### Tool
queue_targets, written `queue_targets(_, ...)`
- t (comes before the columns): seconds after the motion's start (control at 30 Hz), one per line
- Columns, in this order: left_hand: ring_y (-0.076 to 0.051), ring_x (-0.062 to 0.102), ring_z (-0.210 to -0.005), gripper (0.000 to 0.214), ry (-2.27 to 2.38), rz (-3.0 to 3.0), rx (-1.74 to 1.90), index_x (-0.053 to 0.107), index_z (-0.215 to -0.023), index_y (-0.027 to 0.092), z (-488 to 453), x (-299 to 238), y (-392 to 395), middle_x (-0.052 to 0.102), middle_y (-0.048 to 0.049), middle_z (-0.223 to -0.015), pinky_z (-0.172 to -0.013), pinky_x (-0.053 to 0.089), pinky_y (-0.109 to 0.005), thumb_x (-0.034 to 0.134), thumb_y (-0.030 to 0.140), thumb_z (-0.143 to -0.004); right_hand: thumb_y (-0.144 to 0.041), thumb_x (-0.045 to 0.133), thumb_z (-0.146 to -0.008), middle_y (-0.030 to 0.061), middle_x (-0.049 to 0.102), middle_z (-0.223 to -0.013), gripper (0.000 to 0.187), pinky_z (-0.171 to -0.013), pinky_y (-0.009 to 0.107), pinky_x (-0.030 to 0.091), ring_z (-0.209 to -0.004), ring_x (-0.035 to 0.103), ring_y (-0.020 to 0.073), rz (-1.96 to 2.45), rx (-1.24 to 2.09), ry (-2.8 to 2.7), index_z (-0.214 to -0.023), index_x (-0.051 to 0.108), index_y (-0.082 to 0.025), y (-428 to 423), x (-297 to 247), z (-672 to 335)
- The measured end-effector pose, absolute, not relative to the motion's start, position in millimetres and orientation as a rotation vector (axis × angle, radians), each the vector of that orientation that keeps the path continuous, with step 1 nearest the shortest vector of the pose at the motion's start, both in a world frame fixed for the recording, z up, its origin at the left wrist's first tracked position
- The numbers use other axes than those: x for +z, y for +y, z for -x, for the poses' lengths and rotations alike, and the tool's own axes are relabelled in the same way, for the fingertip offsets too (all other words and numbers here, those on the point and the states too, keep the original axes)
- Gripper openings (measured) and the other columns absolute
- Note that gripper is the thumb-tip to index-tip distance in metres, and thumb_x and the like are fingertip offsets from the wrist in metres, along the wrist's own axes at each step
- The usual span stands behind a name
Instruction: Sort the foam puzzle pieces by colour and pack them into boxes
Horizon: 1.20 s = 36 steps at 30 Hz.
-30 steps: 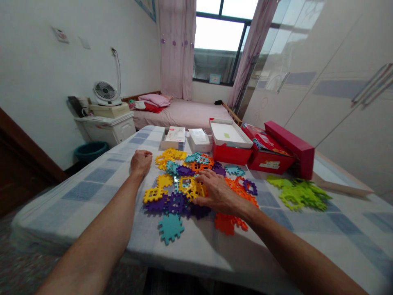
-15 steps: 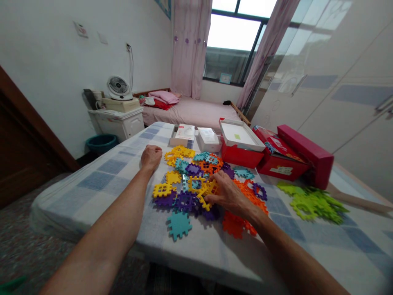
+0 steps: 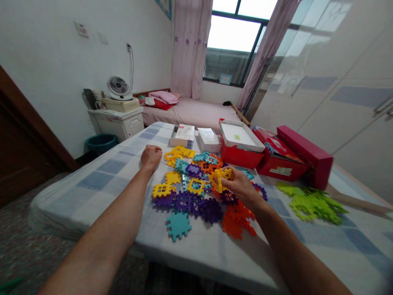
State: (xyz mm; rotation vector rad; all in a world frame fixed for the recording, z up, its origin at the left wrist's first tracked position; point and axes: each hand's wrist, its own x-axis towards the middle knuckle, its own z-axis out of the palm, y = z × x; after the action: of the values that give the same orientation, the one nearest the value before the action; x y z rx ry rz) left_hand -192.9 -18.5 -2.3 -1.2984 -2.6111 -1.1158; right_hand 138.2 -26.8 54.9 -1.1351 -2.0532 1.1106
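My right hand (image 3: 241,186) is closed on yellow interlocking building pieces (image 3: 220,180) with notched edges and holds them above the pile. My left hand (image 3: 151,157) rests on the cloth left of the heap with its fingers curled in, and no piece shows in it. Beside it lies a group of yellow pieces (image 3: 178,153). The pile also has purple pieces (image 3: 186,200), orange pieces (image 3: 235,221) and teal pieces in the middle. One teal square piece (image 3: 179,225) lies flat at the near side.
Light green pieces (image 3: 317,205) lie in a heap at the right. Behind the pile stand two small white boxes, a red box with a white tray (image 3: 241,135) on top, another red box (image 3: 281,166) and a long dark-pink box (image 3: 307,153). A checked cloth (image 3: 104,180) covers the table.
My right hand has lifted the yellow pieces off the pile, moving up and to the right. Purple pieces beneath now show. My left hand has stayed put.
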Motion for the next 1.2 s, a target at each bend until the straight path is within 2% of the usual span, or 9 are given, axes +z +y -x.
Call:
queue_targets(0.1, -0.022, 0.064, -0.093, 0.033, -2.608, 1.307, -1.112, 0.072, -0.093, 0.013, 192.1, -1.2, -19.3, 0.069, -0.0115, -0.098, -0.084, 0.048, -0.027, 0.045, 0.016, -0.075, -0.033, 0.059, -0.071, -0.0045, 0.058, -0.067, 0.022, -0.05, 0.021, 0.037, -0.055, 0.05, 0.0099, 1.061, 1.237, -2.111, -0.086, 0.053, -0.018, -32.2, 51.8, -124.7)
queue_targets(0.2, -0.022, 0.064, -0.092, 0.033, -2.604, 1.318, -1.106, 0.072, -0.094, 0.012, 191.6, -0.6, -19.7, 0.069, -0.0119, -0.098, -0.084, 0.048, -0.027, 0.045, 0.015, -0.074, -0.035, 0.064, -0.07, -0.0028, 0.058, -0.07, 0.023, -0.052, 0.022, 0.035, -0.058, 0.05, 0.0108, 1.062, 1.049, -2.319, -0.083, 0.056, -0.018, -40.4, 46.5, -108.0)
queue_targets(0.33, -0.022, 0.064, -0.092, 0.033, -2.602, 1.325, -1.106, 0.072, -0.094, 0.012, 191.3, -0.3, -19.9, 0.069, -0.0118, -0.098, -0.084, 0.048, -0.027, 0.045, 0.016, -0.074, -0.041, 0.069, -0.07, 0.0036, 0.061, -0.083, 0.03, -0.068, 0.027, 0.039, -0.079, 0.052, 0.0174, 1.074, 0.596, -2.451, -0.086, 0.06, -0.017, -45.5, 41.4, -97.4)
queue_targets(0.43, -0.022, 0.064, -0.093, 0.033, -2.604, 1.317, -1.11, 0.072, -0.094, 0.013, 191.2, -0.1, -20.2, 0.069, -0.0117, -0.099, -0.085, 0.048, -0.027, 0.046, 0.017, -0.074, -0.042, 0.068, -0.073, 0.0063, 0.061, -0.096, 0.035, -0.081, 0.032, 0.038, -0.096, 0.051, 0.0221, 0.961, 0.565, -2.516, -0.097, 0.06, -0.018, -44.3, 39.9, -96.9)
queue_targets(0.5, -0.022, 0.064, -0.094, 0.032, -2.605, 1.31, -1.111, 0.072, -0.093, 0.014, 191.1, -0.2, -20.4, 0.069, -0.0114, -0.099, -0.085, 0.047, -0.027, 0.046, 0.017, -0.074, -0.041, 0.068, -0.073, 0.0066, 0.06, -0.099, 0.037, -0.084, 0.033, 0.038, -0.1, 0.05, 0.0227, 0.932, 0.583, -2.538, -0.1, 0.059, -0.018, -42.6, 39.7, -96.7)
queue_targets(0.67, -0.022, 0.063, -0.096, 0.032, -2.602, 1.308, -1.103, 0.072, -0.092, 0.014, 191.4, -0.9, -20.2, 0.069, -0.0111, -0.1, -0.086, 0.047, -0.027, 0.046, 0.017, -0.074, -0.039, 0.069, -0.071, 0.0054, 0.058, -0.092, 0.031, -0.077, 0.03, 0.039, -0.088, 0.05, 0.0192, 0.946, 0.508, -2.557, -0.087, 0.056, -0.017, -40.7, 38.7, -94.8)
queue_targets(0.87, -0.023, 0.064, -0.094, 0.033, -2.614, 1.31, -1.1, 0.072, -0.093, 0.013, 192.7, -2.6, -18.7, 0.069, -0.0123, -0.1, -0.084, 0.048, -0.028, 0.046, 0.017, -0.075, -0.03, 0.066, -0.071, -0.0011, 0.058, -0.078, 0.025, -0.064, 0.024, 0.037, -0.069, 0.05, 0.012, 0.901, 0.63, -2.431, -0.088, 0.054, -0.018, -42.2, 34.9, -98.2)
queue_targets(1.03, -0.023, 0.064, -0.094, 0.033, -2.621, 1.301, -1.087, 0.072, -0.094, 0.014, 192.9, -2.7, -18.1, 0.069, -0.012, -0.099, -0.084, 0.048, -0.028, 0.046, 0.018, -0.075, -0.038, 0.066, -0.069, -0.0033, 0.058, -0.07, 0.031, -0.056, 0.021, 0.039, -0.061, 0.05, 0.0104, 0.987, 0.896, -2.153, -0.09, 0.055, -0.019, -37.6, 36.0, -101.7)
queue_targets(1.2, -0.022, 0.064, -0.094, 0.032, -2.616, 1.312, -1.053, 0.072, -0.093, 0.015, 190.6, -0.1, -20.1, 0.069, -0.0113, -0.102, -0.085, 0.047, -0.027, 0.045, 0.018, -0.076, -0.045, 0.07, -0.064, -0.0011, 0.06, -0.073, 0.037, -0.057, 0.023, 0.044, -0.062, 0.053, 0.0113, 0.954, 1.212, -1.772, -0.085, 0.056, -0.018, -32.4, 53.1, -113.3)
